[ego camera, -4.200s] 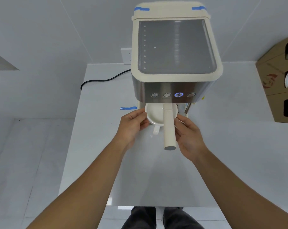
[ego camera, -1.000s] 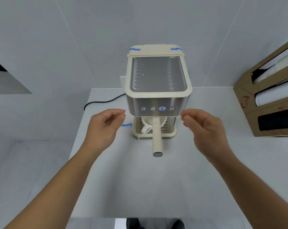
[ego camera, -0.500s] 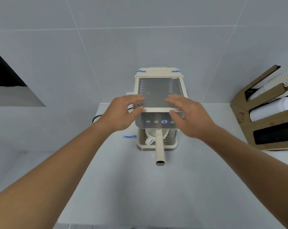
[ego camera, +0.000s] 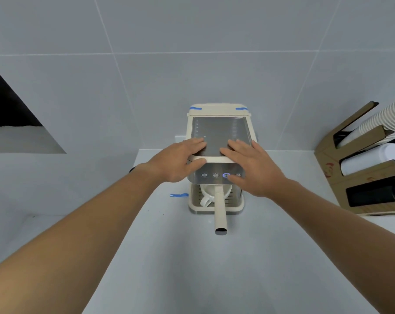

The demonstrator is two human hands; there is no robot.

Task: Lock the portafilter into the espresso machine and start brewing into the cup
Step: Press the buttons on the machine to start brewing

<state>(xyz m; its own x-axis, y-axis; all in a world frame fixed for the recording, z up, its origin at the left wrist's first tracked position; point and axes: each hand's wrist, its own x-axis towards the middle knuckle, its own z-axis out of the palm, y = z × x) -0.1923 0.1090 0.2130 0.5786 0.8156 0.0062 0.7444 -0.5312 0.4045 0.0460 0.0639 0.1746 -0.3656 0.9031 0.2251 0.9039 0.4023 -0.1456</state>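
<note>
The cream and steel espresso machine [ego camera: 219, 128] stands at the back of the white counter. The portafilter sits in the machine, its cream handle [ego camera: 219, 209] pointing straight toward me. A white cup [ego camera: 209, 196] rests on the drip tray under it. My left hand [ego camera: 180, 162] lies flat on the machine's top front left corner, its thumb on the steel front. My right hand [ego camera: 251, 164] lies flat on the top right, thumb near the lit blue button [ego camera: 225, 175]. Neither hand holds anything.
A cardboard cup dispenser [ego camera: 362, 168] with stacked paper cups stands at the right. A strip of blue tape [ego camera: 179, 195] lies on the counter [ego camera: 192, 257] left of the machine. A black power cable runs behind my left wrist. The tiled wall is close behind.
Both hands left the cup and handle, rose to either side of the machine, then settled flat on its top. My head pulled back and tilted up, so the machine looks smaller.
</note>
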